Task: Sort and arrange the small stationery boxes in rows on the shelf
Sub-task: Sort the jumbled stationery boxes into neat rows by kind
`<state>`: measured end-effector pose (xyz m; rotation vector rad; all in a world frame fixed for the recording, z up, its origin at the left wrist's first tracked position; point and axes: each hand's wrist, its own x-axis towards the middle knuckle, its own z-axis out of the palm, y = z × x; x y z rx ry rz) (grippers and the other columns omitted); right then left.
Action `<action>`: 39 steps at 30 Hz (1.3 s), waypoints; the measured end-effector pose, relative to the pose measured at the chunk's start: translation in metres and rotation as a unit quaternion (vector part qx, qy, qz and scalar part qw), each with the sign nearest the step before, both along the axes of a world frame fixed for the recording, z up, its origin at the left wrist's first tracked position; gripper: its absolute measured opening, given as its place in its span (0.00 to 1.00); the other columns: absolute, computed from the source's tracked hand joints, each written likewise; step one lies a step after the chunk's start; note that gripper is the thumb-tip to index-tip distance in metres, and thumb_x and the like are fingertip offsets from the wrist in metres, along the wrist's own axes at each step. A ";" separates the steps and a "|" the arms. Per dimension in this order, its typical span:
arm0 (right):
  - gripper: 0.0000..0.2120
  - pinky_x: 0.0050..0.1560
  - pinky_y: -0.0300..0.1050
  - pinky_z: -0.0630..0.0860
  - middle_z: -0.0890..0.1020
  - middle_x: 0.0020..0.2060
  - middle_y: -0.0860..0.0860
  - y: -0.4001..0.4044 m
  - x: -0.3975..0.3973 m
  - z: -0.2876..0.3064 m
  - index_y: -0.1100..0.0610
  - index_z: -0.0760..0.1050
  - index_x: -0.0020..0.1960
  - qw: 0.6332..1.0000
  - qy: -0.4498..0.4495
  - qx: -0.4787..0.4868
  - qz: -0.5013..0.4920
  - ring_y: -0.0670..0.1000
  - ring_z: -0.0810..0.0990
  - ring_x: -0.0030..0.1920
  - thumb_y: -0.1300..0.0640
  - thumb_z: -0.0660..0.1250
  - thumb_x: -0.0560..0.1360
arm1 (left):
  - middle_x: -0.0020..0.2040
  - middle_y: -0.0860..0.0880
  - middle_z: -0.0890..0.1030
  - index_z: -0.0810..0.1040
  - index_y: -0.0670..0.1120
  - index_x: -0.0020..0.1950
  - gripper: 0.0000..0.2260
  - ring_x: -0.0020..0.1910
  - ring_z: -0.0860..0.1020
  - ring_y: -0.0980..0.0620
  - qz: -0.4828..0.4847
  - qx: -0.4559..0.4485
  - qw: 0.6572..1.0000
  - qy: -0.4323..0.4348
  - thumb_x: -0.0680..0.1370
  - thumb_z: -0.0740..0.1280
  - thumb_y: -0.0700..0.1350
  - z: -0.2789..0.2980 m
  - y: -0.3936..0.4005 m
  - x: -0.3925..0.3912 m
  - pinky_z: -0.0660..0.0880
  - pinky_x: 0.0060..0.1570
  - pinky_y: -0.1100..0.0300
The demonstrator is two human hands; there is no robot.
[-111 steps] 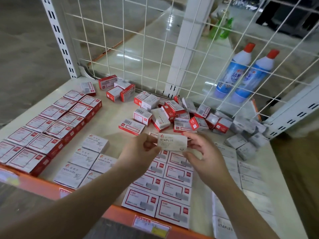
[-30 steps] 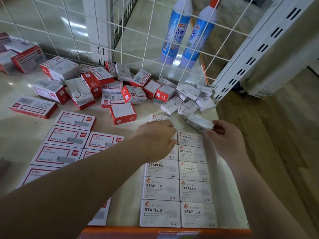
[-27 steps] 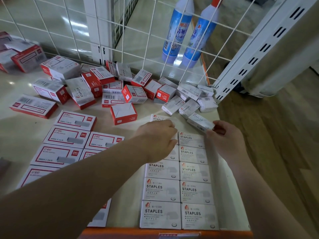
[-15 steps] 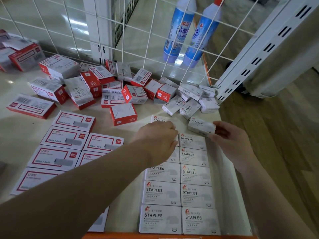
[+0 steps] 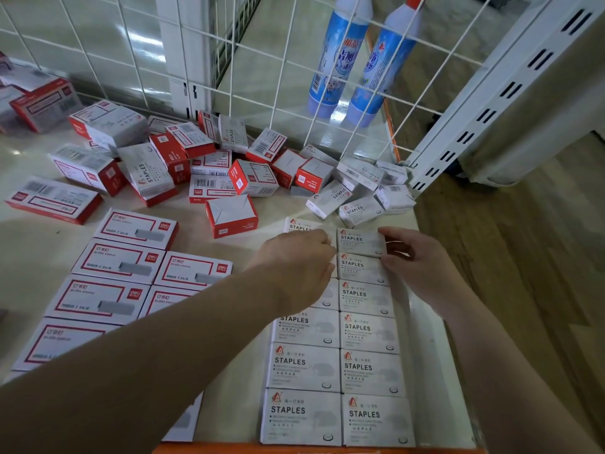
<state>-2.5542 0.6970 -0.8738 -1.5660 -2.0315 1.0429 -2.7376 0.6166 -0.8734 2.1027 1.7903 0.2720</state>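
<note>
- I'm seeing the right hand (image 5: 422,260) pinching a white STAPLES box (image 5: 360,241) at its right end, fingers curled around that short edge.
- The box is lying flat, label up, with its long axis running left to right and the print reading toward me; it is sitting at the far end of the right-hand column of white rows (image 5: 337,365), touching the box below it.
- The left hand (image 5: 296,265) is resting palm down over the far end of the left column, fingers bent loosely; I cannot tell whether they are gripping anything.
- The cream shelf (image 5: 229,388) is carrying red-bordered boxes (image 5: 121,260) in rows on the left and a loose heap of mixed boxes (image 5: 235,172) at the back.
- A white wire grid (image 5: 288,60) is backing the shelf, with two blue bottles (image 5: 357,57) behind it and wooden flooring (image 5: 523,257) on the right.
</note>
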 end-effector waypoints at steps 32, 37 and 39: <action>0.19 0.50 0.36 0.67 0.74 0.54 0.51 -0.006 -0.012 -0.009 0.53 0.72 0.66 0.993 -0.093 0.075 -0.011 0.44 0.72 0.47 0.58 0.66 0.75 | 0.67 0.50 0.65 0.66 0.49 0.69 0.16 0.65 0.65 0.51 0.091 0.040 0.994 0.042 0.81 0.53 0.46 0.004 -0.012 -0.010 0.63 0.64 0.57; 0.19 0.50 0.37 0.66 0.75 0.51 0.53 -0.009 -0.014 -0.011 0.54 0.72 0.66 0.993 -0.087 0.078 -0.025 0.47 0.73 0.48 0.58 0.66 0.76 | 0.64 0.51 0.66 0.67 0.49 0.67 0.15 0.62 0.68 0.51 0.156 -0.002 0.988 0.010 0.81 0.53 0.46 0.006 -0.015 -0.016 0.68 0.56 0.57; 0.19 0.50 0.37 0.66 0.75 0.51 0.53 -0.010 -0.014 -0.011 0.54 0.72 0.66 0.992 -0.089 0.079 -0.028 0.47 0.73 0.48 0.58 0.66 0.76 | 0.63 0.50 0.66 0.67 0.47 0.67 0.15 0.59 0.70 0.51 0.154 -0.025 0.987 -0.024 0.82 0.53 0.46 0.006 -0.015 -0.015 0.70 0.52 0.58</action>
